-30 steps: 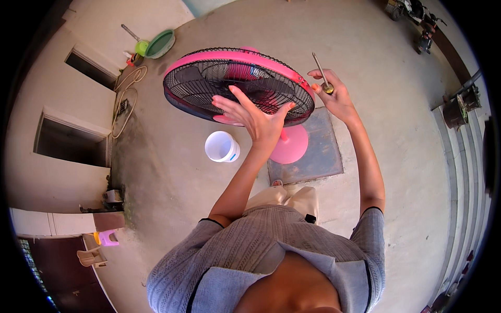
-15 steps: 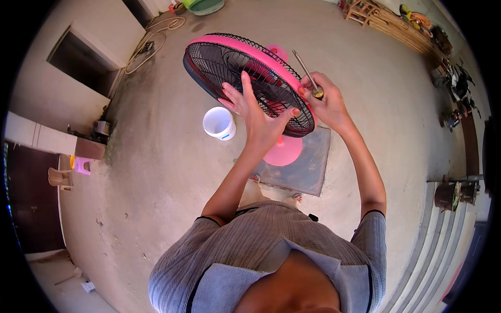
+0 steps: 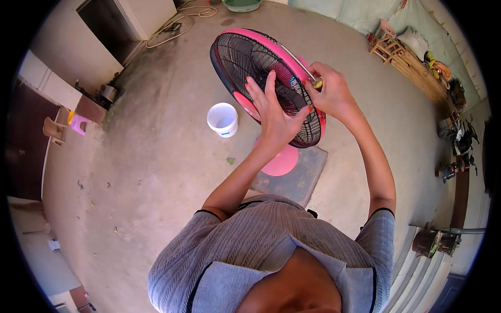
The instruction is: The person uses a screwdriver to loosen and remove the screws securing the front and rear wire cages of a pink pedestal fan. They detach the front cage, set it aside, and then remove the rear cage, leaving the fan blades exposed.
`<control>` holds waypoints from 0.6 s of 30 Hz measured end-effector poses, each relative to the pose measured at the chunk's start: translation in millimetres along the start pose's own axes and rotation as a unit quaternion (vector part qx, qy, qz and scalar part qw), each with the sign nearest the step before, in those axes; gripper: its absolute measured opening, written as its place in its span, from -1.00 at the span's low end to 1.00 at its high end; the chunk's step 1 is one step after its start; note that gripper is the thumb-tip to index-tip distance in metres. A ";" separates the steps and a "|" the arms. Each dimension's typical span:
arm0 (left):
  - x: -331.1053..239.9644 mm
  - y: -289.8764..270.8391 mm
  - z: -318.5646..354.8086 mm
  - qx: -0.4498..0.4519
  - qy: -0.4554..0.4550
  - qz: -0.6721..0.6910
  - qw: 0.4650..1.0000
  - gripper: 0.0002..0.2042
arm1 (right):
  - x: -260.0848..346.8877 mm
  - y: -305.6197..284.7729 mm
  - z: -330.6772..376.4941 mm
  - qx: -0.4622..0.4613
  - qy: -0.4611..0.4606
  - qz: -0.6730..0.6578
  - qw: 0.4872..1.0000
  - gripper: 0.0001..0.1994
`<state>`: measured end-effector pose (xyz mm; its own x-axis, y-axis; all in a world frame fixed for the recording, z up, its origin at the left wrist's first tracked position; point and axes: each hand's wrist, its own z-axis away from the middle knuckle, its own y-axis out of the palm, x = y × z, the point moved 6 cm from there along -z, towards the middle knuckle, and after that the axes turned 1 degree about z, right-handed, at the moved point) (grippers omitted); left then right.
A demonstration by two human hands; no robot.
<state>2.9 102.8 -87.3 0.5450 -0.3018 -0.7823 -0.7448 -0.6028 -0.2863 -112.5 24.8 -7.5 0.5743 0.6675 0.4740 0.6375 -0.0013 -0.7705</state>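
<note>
Evidently this is a wide, pale grey concrete floor point(image 3: 156, 156), stained darker toward the upper left, in a yard-like space with white walls. A round green basin point(image 3: 242, 5) sits at the far edge, and a small purple plastic stool point(image 3: 79, 124) and a tan chair point(image 3: 53, 130) stand well off to the left. Long bamboo-like poles point(image 3: 417, 73) lie along the right side; pale steps point(image 3: 415, 274) run at the lower right.

A pink-and-black electric fan with a wire-mesh grille point(image 3: 284, 79) stands in front of the person, its round pink base on a dark grey square slab point(image 3: 309, 169), near a white plastic bucket point(image 3: 223, 121). Its head is tilted, the front facing the lower left; its long outline slopes from upper left to lower right.

The left hand point(image 3: 280, 121) lies over the front grille, fingers spread; how hard it presses cannot be told. The right hand point(image 3: 333, 95) is closed on a metal-shafted screwdriver with a yellowish handle point(image 3: 300, 62), beside the pink rim. The shaft slants along that rim, tip pointing to the upper left.
</note>
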 end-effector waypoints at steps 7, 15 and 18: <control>-1.5 -0.9 -0.8 0.003 -0.035 -0.002 0.999 0.09 | 10.3 -11.0 -28.6 0.137 -0.012 0.000 0.991 -0.77; -1.4 -0.9 -2.2 -0.005 -0.021 0.004 1.000 0.07 | 23.9 -7.3 -45.3 0.217 -0.028 0.104 0.970 -0.75; -2.8 -2.1 -3.2 -0.014 -0.007 0.000 1.000 0.07 | 20.4 -3.2 -48.2 0.225 -0.041 0.102 0.968 -0.73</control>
<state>4.1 102.5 -82.7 0.5392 -0.2909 -0.7903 -0.7332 -0.6238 -0.2707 -78.1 2.6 25.2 0.6106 0.7441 0.2712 0.2163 0.1727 -0.9609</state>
